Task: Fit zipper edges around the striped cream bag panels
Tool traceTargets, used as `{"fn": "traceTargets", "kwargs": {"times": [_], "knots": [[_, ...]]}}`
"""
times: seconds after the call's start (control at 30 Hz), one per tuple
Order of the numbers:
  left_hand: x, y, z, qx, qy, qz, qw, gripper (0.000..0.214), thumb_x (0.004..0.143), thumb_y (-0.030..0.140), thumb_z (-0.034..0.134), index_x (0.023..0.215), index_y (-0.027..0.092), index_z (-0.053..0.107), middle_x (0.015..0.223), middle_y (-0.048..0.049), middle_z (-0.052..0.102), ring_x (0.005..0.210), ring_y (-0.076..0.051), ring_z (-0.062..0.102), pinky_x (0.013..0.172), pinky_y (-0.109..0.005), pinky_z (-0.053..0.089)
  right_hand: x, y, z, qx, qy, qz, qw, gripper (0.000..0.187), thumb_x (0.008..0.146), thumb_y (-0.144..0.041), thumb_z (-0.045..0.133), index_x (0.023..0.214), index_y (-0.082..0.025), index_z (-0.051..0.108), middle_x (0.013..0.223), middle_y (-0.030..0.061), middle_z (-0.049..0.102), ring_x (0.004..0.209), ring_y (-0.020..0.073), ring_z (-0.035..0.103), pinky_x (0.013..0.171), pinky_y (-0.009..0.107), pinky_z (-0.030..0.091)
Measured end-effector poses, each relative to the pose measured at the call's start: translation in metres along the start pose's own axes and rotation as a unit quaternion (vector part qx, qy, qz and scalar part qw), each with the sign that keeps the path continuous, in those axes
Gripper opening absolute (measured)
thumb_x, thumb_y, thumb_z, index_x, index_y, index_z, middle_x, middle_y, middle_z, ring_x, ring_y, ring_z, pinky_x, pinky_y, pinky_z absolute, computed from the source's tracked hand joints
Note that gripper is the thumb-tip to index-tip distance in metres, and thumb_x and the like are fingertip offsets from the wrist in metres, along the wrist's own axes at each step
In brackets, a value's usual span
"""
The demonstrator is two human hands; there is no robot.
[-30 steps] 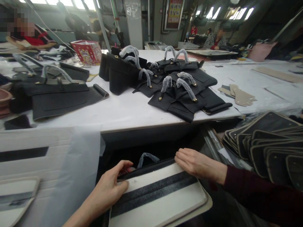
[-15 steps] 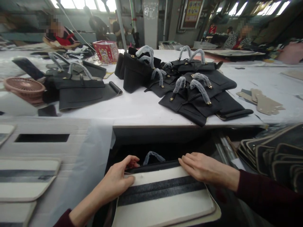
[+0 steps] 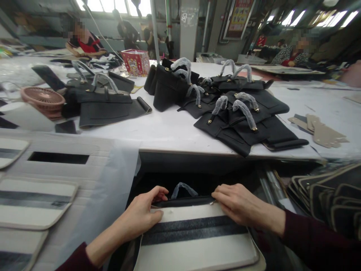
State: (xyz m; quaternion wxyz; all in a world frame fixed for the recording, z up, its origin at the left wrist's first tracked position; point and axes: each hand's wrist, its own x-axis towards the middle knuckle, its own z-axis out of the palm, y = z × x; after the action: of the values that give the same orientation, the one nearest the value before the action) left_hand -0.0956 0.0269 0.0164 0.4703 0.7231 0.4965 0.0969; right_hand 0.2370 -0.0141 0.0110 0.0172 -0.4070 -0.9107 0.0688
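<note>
A cream bag panel (image 3: pixel 194 244) with a dark stripe across it leans in front of me, its rounded corners toward the bottom. Along its upper edge runs a black leather edge (image 3: pixel 183 202), and behind that rises a plastic-wrapped handle (image 3: pixel 184 188). My left hand (image 3: pixel 146 210) grips the panel's upper left corner, thumb on the cream face and fingers curled behind the edge. At the upper right corner my right hand (image 3: pixel 237 203) is closed over the same edge, fingers on top; its thumb is hidden.
Black handbags (image 3: pixel 231 113) with wrapped handles lie across the white table (image 3: pixel 169 131). A pink fan (image 3: pixel 43 99) and a red box (image 3: pixel 137 62) stand further left. Cream panels (image 3: pixel 34 199) lie at left, and dark panels (image 3: pixel 332 195) are stacked at right. Co-workers sit beyond the table.
The whole scene has shifted slightly to the right as my head turned a little left. Both hands keep their hold on the panel, which has barely moved.
</note>
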Motion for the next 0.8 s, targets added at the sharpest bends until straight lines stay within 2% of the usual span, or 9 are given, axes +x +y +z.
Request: {"fn": "traceTargets", "kwargs": {"times": [0.1, 0.2, 0.27, 0.4, 0.5, 0.57, 0.67, 0.73, 0.8], "knots": [[0.000, -0.001, 0.000, -0.002, 0.003, 0.000, 1.000, 0.050, 0.066, 0.013, 0.052, 0.114, 0.025, 0.059, 0.107, -0.0010, 0.069, 0.104, -0.021, 0.064, 0.093, -0.031, 0.048, 0.004, -0.009, -0.010, -0.071, -0.022, -0.072, 0.995, 0.013, 0.089, -0.010, 0.049, 0.098, -0.014, 0.058, 0.087, 0.0048, 0.059, 0.075, 0.0182, 0.053, 0.057, 0.033, 0.030], [0.000, -0.002, -0.001, -0.010, 0.001, 0.000, 1.000, 0.048, 0.067, 0.013, 0.054, 0.113, 0.026, 0.059, 0.107, 0.0000, 0.069, 0.104, -0.020, 0.064, 0.093, -0.030, 0.048, 0.009, -0.009, -0.006, -0.125, -0.020, -0.119, 0.985, 0.016, 0.088, -0.004, 0.046, 0.093, -0.013, 0.059, 0.082, 0.0055, 0.058, 0.069, 0.0187, 0.051, 0.055, 0.034, 0.029], [0.000, -0.002, -0.001, -0.013, 0.001, 0.003, 1.000, 0.047, 0.068, 0.013, 0.054, 0.113, 0.026, 0.060, 0.108, 0.0005, 0.069, 0.104, -0.020, 0.064, 0.093, -0.029, 0.047, 0.012, -0.005, 0.003, -0.086, -0.004, -0.086, 0.993, 0.016, 0.087, -0.004, 0.046, 0.086, -0.014, 0.058, 0.080, 0.0049, 0.057, 0.066, 0.0172, 0.050, 0.055, 0.033, 0.029], [0.000, -0.006, -0.002, -0.011, 0.004, 0.006, 1.000, 0.047, 0.068, 0.013, 0.054, 0.113, 0.027, 0.059, 0.108, 0.0020, 0.070, 0.105, -0.020, 0.064, 0.092, -0.029, 0.047, 0.019, 0.003, 0.017, 0.046, 0.046, 0.057, 0.996, 0.017, 0.089, -0.009, 0.044, 0.078, -0.016, 0.056, 0.075, 0.0020, 0.057, 0.062, 0.0131, 0.051, 0.057, 0.030, 0.032], [-0.001, -0.008, -0.003, -0.018, 0.005, 0.010, 1.000, 0.048, 0.068, 0.013, 0.055, 0.113, 0.028, 0.060, 0.107, 0.0030, 0.070, 0.103, -0.019, 0.064, 0.091, -0.028, 0.047, 0.021, -0.002, 0.011, 0.073, 0.027, 0.078, 0.994, 0.018, 0.089, -0.011, 0.044, 0.077, -0.017, 0.055, 0.076, 0.0011, 0.057, 0.063, 0.0125, 0.052, 0.058, 0.029, 0.032], [-0.002, -0.008, -0.004, -0.022, 0.007, 0.011, 1.000, 0.049, 0.067, 0.013, 0.055, 0.113, 0.028, 0.060, 0.107, 0.0028, 0.070, 0.102, -0.019, 0.064, 0.090, -0.028, 0.047, 0.022, -0.010, 0.002, 0.062, 0.001, 0.048, 0.997, 0.015, 0.090, -0.013, 0.046, 0.082, -0.018, 0.057, 0.080, 0.0017, 0.059, 0.067, 0.0139, 0.054, 0.058, 0.030, 0.032], [-0.003, -0.008, -0.005, -0.031, 0.011, 0.010, 0.999, 0.050, 0.066, 0.013, 0.056, 0.115, 0.026, 0.060, 0.107, 0.0022, 0.071, 0.100, -0.020, 0.064, 0.089, -0.028, 0.047, 0.026, -0.025, -0.007, -0.009, -0.012, -0.036, 0.999, 0.015, 0.091, -0.015, 0.047, 0.099, -0.016, 0.060, 0.088, 0.0049, 0.061, 0.074, 0.0181, 0.057, 0.059, 0.032, 0.035], [-0.004, -0.009, -0.006, -0.038, 0.014, 0.008, 0.999, 0.052, 0.065, 0.013, 0.057, 0.116, 0.026, 0.060, 0.107, 0.0020, 0.071, 0.099, -0.020, 0.065, 0.090, -0.029, 0.047, 0.028, -0.032, -0.006, -0.087, -0.008, -0.099, 0.991, 0.020, 0.088, -0.010, 0.048, 0.105, -0.012, 0.059, 0.091, 0.0083, 0.062, 0.075, 0.0204, 0.057, 0.059, 0.033, 0.036], [-0.005, -0.009, -0.007, -0.039, 0.013, 0.002, 0.999, 0.053, 0.065, 0.014, 0.058, 0.116, 0.026, 0.060, 0.108, 0.0022, 0.071, 0.098, -0.020, 0.065, 0.090, -0.029, 0.047, 0.030, -0.035, -0.001, -0.149, -0.002, -0.146, 0.978, 0.023, 0.084, -0.004, 0.048, 0.102, -0.010, 0.060, 0.092, 0.0110, 0.062, 0.074, 0.0215, 0.057, 0.058, 0.033, 0.036]]}}
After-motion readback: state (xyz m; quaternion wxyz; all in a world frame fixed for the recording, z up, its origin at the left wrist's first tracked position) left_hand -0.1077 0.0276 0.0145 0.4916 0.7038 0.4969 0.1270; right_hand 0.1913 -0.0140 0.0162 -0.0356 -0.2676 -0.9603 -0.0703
